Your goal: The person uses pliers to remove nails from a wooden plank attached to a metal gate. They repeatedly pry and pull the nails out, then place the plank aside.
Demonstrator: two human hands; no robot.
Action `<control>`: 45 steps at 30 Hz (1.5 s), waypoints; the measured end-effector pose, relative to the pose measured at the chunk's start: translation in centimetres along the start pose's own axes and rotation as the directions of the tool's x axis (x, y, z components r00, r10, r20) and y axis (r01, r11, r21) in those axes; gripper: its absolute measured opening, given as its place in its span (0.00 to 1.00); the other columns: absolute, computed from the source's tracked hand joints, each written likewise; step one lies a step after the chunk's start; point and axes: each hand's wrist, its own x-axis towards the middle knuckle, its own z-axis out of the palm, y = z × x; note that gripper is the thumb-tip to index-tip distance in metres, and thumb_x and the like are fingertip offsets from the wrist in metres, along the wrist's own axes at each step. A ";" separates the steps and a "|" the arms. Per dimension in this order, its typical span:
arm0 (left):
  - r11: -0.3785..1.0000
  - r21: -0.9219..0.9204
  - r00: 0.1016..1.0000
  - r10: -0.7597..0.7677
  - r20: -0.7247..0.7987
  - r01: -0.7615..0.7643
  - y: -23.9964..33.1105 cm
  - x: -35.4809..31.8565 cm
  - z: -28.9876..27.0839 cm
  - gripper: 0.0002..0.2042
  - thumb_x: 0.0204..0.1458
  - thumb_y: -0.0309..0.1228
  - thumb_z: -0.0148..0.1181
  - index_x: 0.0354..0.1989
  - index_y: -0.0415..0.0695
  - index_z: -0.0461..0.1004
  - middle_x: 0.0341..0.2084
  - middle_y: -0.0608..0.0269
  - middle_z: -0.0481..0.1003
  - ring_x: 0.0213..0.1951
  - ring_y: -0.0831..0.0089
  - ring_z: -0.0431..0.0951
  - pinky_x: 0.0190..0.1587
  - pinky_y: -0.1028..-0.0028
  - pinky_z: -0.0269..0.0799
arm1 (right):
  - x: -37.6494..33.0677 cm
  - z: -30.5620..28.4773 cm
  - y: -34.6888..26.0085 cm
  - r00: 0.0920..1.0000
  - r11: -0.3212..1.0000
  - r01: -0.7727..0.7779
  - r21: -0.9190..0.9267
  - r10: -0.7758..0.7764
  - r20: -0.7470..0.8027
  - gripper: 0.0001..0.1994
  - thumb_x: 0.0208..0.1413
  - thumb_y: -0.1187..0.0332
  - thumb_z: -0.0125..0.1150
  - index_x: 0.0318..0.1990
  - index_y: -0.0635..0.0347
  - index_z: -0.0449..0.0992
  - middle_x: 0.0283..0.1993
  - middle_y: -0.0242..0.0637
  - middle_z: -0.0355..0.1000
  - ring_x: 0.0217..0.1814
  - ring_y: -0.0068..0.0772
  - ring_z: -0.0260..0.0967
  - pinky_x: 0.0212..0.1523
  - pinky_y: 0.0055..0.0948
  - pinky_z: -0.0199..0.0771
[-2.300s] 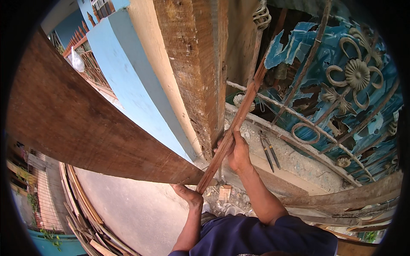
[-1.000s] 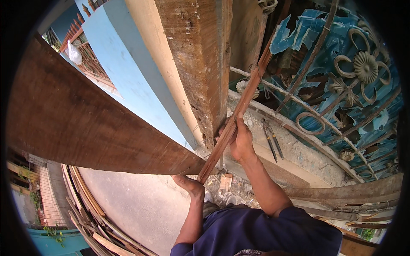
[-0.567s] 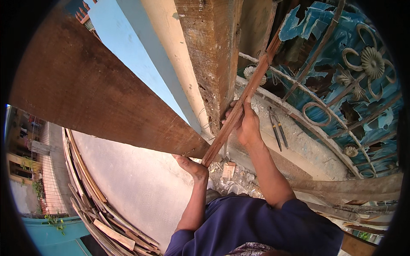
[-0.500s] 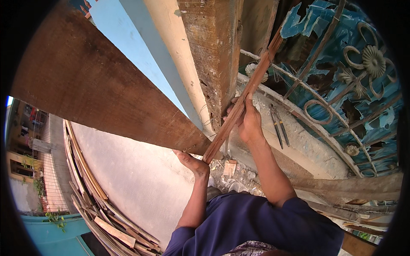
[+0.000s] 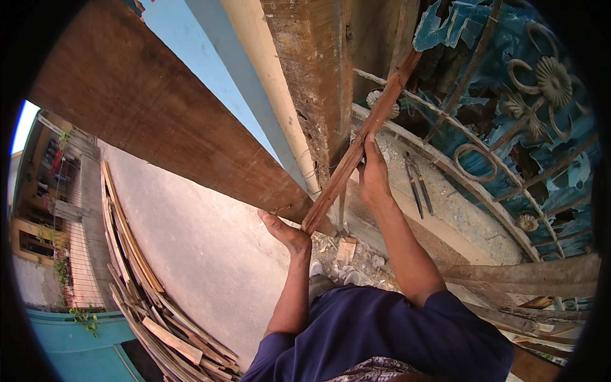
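Since approx 2 s back you tipped the wood strip [image 5: 360, 145] steeper, top toward 1 o'clock. Your right hand [image 5: 373, 176] was wrapped tight mid-strip; left hand [image 5: 284, 231] cupped its bottom end, by the wide plank [image 5: 159, 121].

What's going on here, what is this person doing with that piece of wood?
A person is holding a long narrow wooden strip with both bare hands. The right hand grips it partway up, and the left hand supports its lower end. The strip slants up along a weathered wooden post, next to a wide plank. A blue metal gate stands to the right, and stacked boards lie below.
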 end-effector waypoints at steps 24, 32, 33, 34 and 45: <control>0.996 0.072 0.995 0.057 -0.079 -0.051 1.4 0.2 0.6 0.37 0.64 0.63 0.29 0.46 0.34 0.67 0.37 0.54 0.69 0.44 0.65 0.68 0.50 0.67 0.62 | 2.9 0.3 0.9 0.972 0.998 0.045 0.031 -0.051 0.230 0.57 0.56 0.25 0.41 0.72 0.76 0.41 0.76 0.55 0.40 0.78 0.47 0.40 0.75 0.38 0.41; 1.000 -0.023 0.996 0.009 -0.094 -0.011 0.8 -0.1 0.5 0.37 0.64 0.63 0.31 0.54 0.35 0.64 0.48 0.54 0.69 0.52 0.64 0.68 0.58 0.66 0.60 | 3.7 -0.6 1.6 0.980 0.999 0.019 -0.039 -0.011 0.199 0.54 0.58 0.27 0.40 0.70 0.78 0.49 0.71 0.54 0.52 0.75 0.41 0.49 0.73 0.34 0.46; 0.999 -0.049 0.997 0.003 -0.072 -0.006 0.4 -0.2 0.6 0.37 0.64 0.62 0.32 0.55 0.35 0.64 0.50 0.52 0.69 0.54 0.64 0.67 0.60 0.65 0.58 | 3.8 -1.1 1.7 0.977 0.999 0.028 -0.035 -0.020 0.211 0.52 0.59 0.28 0.40 0.69 0.77 0.51 0.70 0.53 0.54 0.74 0.40 0.49 0.73 0.34 0.46; 0.998 -0.070 0.998 0.003 -0.061 -0.007 0.2 -0.1 0.6 0.36 0.65 0.61 0.32 0.57 0.35 0.63 0.53 0.51 0.68 0.57 0.64 0.66 0.62 0.64 0.57 | 3.8 -1.4 1.8 0.972 0.999 0.033 -0.030 -0.025 0.235 0.51 0.60 0.29 0.40 0.68 0.77 0.53 0.70 0.52 0.55 0.73 0.40 0.50 0.72 0.34 0.46; 0.999 -0.031 0.997 0.011 -0.077 -0.014 -0.4 -0.2 0.6 0.33 0.66 0.60 0.30 0.48 0.35 0.64 0.46 0.51 0.68 0.51 0.65 0.67 0.58 0.64 0.61 | 1.7 -4.0 1.5 0.958 0.968 0.205 -0.144 -0.168 0.233 0.43 0.64 0.33 0.38 0.65 0.69 0.62 0.63 0.46 0.65 0.68 0.38 0.59 0.70 0.38 0.52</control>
